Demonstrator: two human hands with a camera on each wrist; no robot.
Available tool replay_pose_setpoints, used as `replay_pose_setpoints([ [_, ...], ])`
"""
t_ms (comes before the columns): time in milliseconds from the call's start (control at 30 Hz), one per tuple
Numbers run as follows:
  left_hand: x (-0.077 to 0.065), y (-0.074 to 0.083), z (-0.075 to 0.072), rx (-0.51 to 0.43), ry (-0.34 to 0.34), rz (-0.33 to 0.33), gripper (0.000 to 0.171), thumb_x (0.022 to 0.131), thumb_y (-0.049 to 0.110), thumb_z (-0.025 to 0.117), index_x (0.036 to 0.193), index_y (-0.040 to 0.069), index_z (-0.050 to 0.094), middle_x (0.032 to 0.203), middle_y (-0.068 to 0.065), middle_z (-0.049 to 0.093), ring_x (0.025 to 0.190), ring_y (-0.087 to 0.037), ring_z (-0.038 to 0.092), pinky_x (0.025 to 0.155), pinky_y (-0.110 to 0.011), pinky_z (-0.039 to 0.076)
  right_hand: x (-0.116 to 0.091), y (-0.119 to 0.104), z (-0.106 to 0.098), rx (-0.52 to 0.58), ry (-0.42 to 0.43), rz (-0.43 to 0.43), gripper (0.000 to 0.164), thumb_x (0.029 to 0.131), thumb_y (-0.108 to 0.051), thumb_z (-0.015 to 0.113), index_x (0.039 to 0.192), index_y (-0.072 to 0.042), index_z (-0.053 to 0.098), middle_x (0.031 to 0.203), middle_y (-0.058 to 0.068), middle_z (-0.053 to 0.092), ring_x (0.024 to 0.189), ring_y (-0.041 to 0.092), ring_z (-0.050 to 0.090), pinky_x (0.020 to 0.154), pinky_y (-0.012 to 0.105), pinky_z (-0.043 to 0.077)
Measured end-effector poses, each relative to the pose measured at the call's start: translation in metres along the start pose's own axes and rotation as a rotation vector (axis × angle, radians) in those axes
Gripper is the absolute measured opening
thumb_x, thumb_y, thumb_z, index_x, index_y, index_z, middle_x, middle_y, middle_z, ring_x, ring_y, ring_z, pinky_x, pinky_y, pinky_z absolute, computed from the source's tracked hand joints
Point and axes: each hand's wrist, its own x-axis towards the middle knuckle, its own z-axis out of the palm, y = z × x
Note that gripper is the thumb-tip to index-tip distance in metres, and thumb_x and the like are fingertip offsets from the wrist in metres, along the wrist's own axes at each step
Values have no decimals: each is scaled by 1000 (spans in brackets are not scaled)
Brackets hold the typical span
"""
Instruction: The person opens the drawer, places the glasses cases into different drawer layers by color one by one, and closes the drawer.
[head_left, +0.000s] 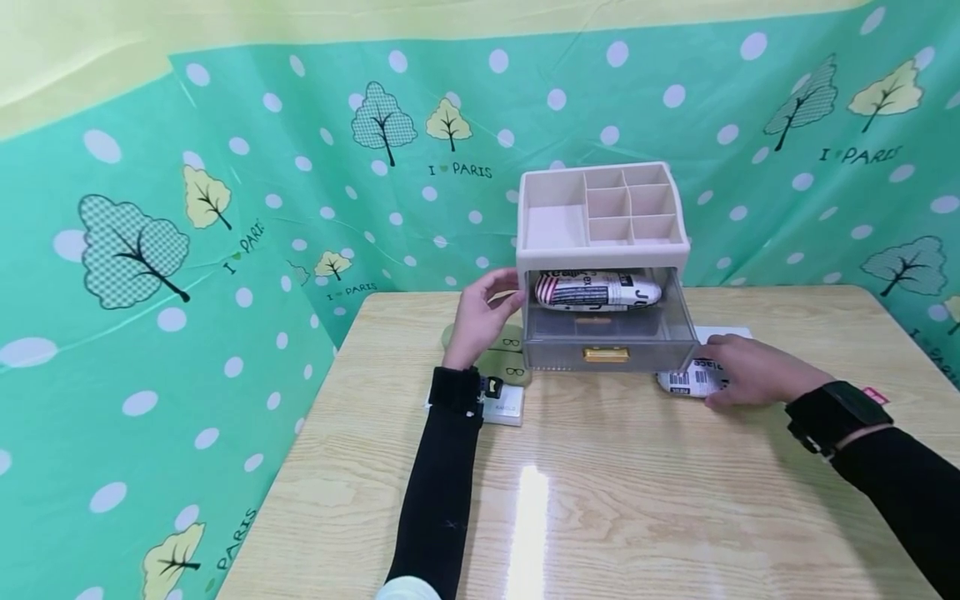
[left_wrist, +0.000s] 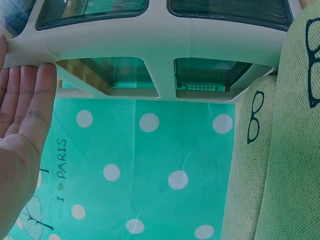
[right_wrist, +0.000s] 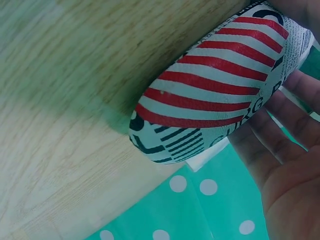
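Observation:
A white desktop organizer (head_left: 603,260) stands at the back of the table, its clear grey drawer (head_left: 562,354) pulled out. Inside lies a newspaper-print glasses case (head_left: 600,292). With straight fingers, my left hand (head_left: 483,317) touches the organizer's left side; the left wrist view shows the same hand (left_wrist: 25,110) at the frame's edge. To the right of the drawer, my right hand (head_left: 753,371) grips a second newspaper-print glasses case (head_left: 688,379), low at the table. Red stripes cover this case (right_wrist: 210,85) in the right wrist view, with the thumb and fingers on opposite sides.
Two green glasses cases (head_left: 502,365) with spectacle prints lie left of the organizer, beside a white box (head_left: 506,407). A white flat item (head_left: 731,332) lies behind my right hand. The organizer's top has several compartments (head_left: 609,202). A green dotted cloth (head_left: 315,208) hangs behind the wooden table (head_left: 637,483).

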Motion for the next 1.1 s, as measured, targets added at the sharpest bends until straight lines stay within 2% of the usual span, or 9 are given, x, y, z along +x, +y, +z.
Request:
replay_pose_setpoints([
  [233, 0, -1, 2, 0, 2, -14, 39, 95, 8, 72, 132, 3, 64, 127, -12, 67, 119, -23, 64, 100, -31, 55, -3, 1, -4, 6, 0, 13, 68, 74, -40, 91, 122, 2, 68, 113, 16, 67, 91, 20, 59, 79, 42, 55],
  [500, 1, -2, 1, 7, 3, 10, 38, 95, 9, 72, 131, 3, 64, 127, -11, 68, 118, -23, 64, 100, -31, 55, -8, 8, -19, 19, 64, 26, 68, 72, -34, 92, 121, 6, 68, 105, 11, 66, 80, 15, 54, 69, 33, 50],
  [733, 1, -2, 1, 0, 3, 22, 37, 95, 8, 72, 131, 1, 64, 126, -13, 67, 118, -24, 64, 101, -31, 55, -11, 12, -44, -2, 126, 24, 61, 72, -27, 92, 117, 7, 68, 97, 8, 65, 77, 15, 53, 63, 30, 48],
  [933, 0, -2, 1, 9, 10, 19, 36, 95, 9, 72, 130, 2, 64, 125, -13, 68, 118, -23, 64, 100, -32, 55, -13, 13, -65, -25, 127, 71, 66, 73, -32, 93, 120, 7, 66, 99, 10, 64, 79, 18, 54, 63, 32, 48],
  [1100, 0, -1, 1, 7, 9, 17, 36, 95, 9, 71, 130, 2, 64, 125, -13, 68, 118, -24, 64, 101, -32, 55, -16, 14, -80, -62, 134, 66, 68, 73, -31, 92, 121, 8, 64, 98, 10, 62, 78, 20, 53, 61, 31, 47],
])
